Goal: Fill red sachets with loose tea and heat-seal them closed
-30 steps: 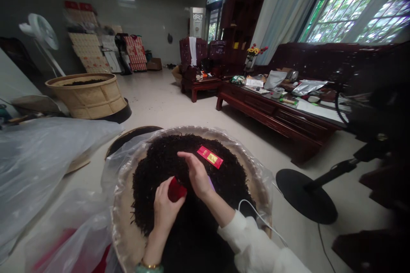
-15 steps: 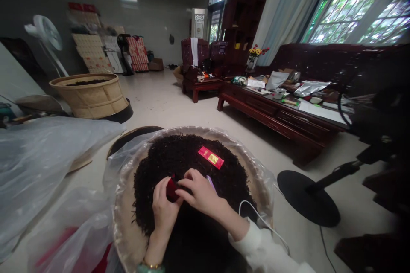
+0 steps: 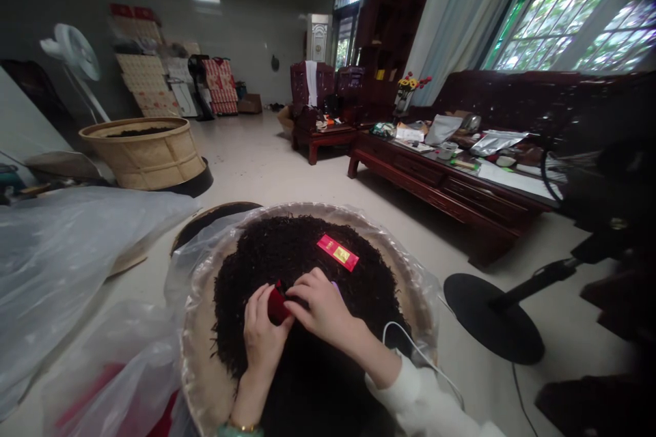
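Observation:
My left hand (image 3: 265, 328) is closed around a small red packet (image 3: 278, 305), its open top turned up and toward the right. At the mouth of that packet, my right hand (image 3: 322, 307) has its thumb and fingers bent together; what lies between them is too dark to make out. Both hands are over a wide round basket (image 3: 205, 382) heaped with dark dried tea leaves (image 3: 271, 246). Another red packet (image 3: 337, 252) with a gold label lies flat on the leaves beyond my right hand. Something purple (image 3: 335, 286) peeks out behind the right hand, mostly hidden.
A white cable (image 3: 410, 340) curves over the basket's right rim. Right of it stands a black round fan base (image 3: 493, 317). Clear plastic sheeting (image 3: 76, 246) spreads on the left. Farther off are a woven tub (image 3: 148, 164) and a cluttered wooden table (image 3: 435, 177).
My right hand has shifted slightly and covers more of the purple thing. The red packet in my left hand has tilted a little, showing more of its side.

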Demonstrator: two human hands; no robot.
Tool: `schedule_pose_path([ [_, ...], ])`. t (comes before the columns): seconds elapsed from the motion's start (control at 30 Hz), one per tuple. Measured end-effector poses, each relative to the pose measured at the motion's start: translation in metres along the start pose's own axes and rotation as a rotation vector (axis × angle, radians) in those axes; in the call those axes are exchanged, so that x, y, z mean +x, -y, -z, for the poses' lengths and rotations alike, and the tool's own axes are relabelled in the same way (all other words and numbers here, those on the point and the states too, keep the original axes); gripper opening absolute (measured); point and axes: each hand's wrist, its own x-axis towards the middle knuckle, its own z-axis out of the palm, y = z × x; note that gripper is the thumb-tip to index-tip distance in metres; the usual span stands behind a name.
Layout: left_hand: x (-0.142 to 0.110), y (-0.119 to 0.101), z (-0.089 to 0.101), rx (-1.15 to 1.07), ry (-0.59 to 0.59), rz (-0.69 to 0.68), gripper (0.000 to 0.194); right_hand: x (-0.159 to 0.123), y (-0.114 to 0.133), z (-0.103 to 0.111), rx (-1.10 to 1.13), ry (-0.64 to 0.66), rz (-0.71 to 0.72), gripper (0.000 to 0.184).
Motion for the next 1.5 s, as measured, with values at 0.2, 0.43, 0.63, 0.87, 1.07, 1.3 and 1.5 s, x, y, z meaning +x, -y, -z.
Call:
schedule_pose_path([
  [0.2, 0.0, -0.009, -0.001, 0.019, -0.017, 0.022, 0.036, -0.002, 0.002, -0.016, -0.256, -0.016, 0.03, 0.013],
  [0.43, 0.006, -0.008, 0.012, -0.242, 0.296, 0.477, 0.066, -0.001, -0.017, -0.012, -0.161, -0.32, 0.174, 0.013],
  [0.63, 0.009, -0.013, 0.022, -0.666, 0.608, 0.66, 0.043, 0.001, -0.033, -0.001, -0.107, -0.214, 0.248, 0.019],
  [0.87, 0.004, -0.023, 0.025, -0.851, 0.709, 0.852, 0.055, 0.001, -0.031, 0.009, -0.187, -0.044, 0.149, 0.019],
  [1.07, 0.009, -0.028, 0.026, -0.769, 0.683, 0.758, 0.054, 0.008, -0.021, 0.028, 0.094, 0.182, 0.028, 0.004],
  [1.3, 0.009, -0.025, 0.024, -0.794, 0.73, 0.771, 0.058, 0.012, -0.029, 0.026, 0.179, 0.251, 0.022, 0.021],
  [1.5, 0.021, -0.026, 0.017, -1.008, 0.736, 0.853, 0.06, 0.018, -0.036, 0.019, 0.062, 0.082, -0.033, 0.01],
])
